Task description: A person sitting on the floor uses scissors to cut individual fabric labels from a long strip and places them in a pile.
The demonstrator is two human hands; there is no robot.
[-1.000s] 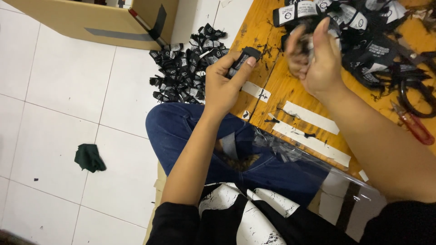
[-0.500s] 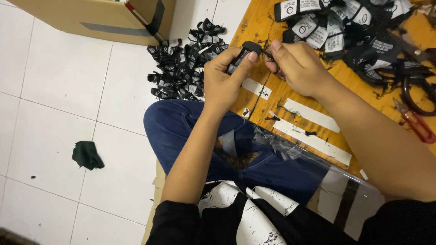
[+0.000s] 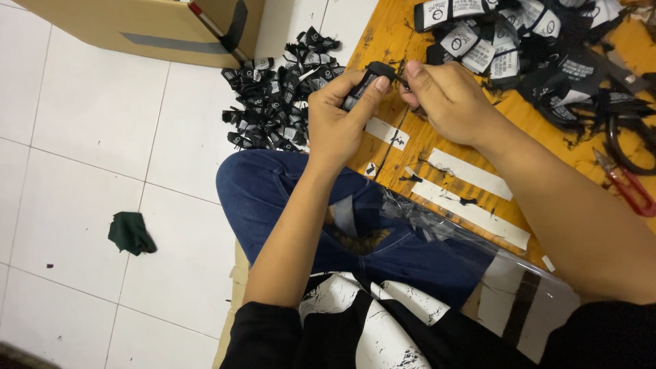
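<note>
The left hand (image 3: 338,116) is pinching a small black label (image 3: 365,76) tight near the top middle of the frame. The right hand (image 3: 444,102) is nipping its end. Best to be keeping both thumbs close and the label flat. More labels are lying in a pile (image 3: 280,96) on the floor at the upper left, beside the surface (image 3: 437,143).
</note>
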